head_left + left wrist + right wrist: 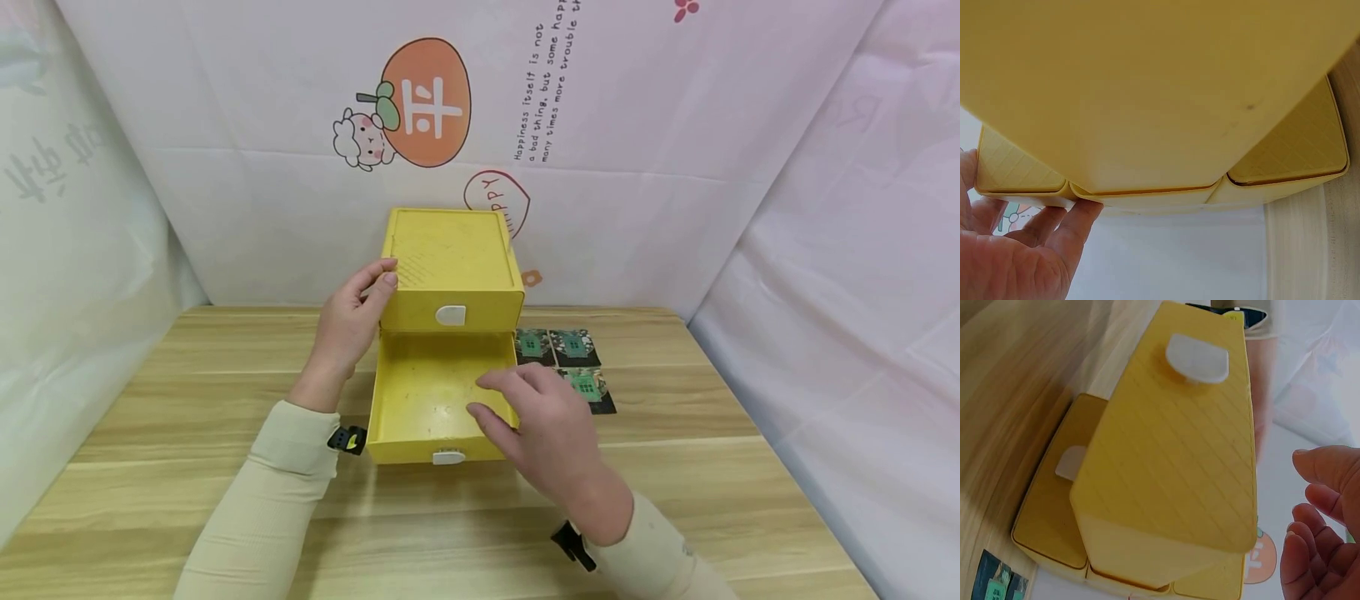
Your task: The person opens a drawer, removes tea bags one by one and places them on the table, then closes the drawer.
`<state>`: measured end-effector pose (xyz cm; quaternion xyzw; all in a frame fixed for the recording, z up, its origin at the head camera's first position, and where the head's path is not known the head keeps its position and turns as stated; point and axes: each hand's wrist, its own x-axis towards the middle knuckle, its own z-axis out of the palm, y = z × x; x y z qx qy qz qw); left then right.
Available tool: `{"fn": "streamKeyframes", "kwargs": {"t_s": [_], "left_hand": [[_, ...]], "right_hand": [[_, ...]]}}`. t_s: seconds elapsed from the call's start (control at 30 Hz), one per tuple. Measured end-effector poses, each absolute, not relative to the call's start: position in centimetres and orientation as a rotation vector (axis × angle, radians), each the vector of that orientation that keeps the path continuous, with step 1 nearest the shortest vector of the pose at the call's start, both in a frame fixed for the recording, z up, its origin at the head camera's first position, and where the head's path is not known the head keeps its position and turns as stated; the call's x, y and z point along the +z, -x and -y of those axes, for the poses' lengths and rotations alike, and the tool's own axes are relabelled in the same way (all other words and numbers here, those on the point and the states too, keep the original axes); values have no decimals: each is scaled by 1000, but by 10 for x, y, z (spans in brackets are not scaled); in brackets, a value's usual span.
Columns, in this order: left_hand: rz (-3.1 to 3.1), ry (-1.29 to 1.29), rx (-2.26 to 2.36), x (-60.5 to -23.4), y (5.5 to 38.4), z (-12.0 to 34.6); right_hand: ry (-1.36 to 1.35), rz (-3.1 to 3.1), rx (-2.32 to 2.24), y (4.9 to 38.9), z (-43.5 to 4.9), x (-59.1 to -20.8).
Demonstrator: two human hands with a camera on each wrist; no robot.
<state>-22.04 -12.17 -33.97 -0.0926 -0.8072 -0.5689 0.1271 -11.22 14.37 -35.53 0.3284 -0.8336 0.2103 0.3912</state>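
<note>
A yellow plastic drawer cabinet (pixel 457 250) stands near the back of the table. Its middle drawer (pixel 420 383) is pulled far out, and the yellow floor inside shows in the head view. White tabs mark the drawer fronts, such as the upper tab (pixel 451 315). My left hand (pixel 348 321) rests its fingertips against the cabinet's upper left side, close to the front corner. In the left wrist view its fingers (pixel 1082 219) touch the side wall. Over the right edge of the pulled-out drawer is my right hand (pixel 551 425), fingers loosely bent and spread, holding nothing.
Several dark square cards with green pictures (pixel 576 346) lie right of the cabinet, partly behind the right hand. A printed cloth (pixel 300 233) hangs behind the wooden table (pixel 187 400), and pale sheets flank both sides. Each wrist wears a black strap (pixel 573 546).
</note>
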Motion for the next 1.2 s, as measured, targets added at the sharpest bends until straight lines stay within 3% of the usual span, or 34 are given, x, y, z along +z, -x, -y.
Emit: {"fn": "streamKeyframes", "kwargs": {"t_s": [1.2], "left_hand": [[2347,266,-1649,-340,220,122]], "right_hand": [[-1071,1990,316,93,-112,-392]]}}
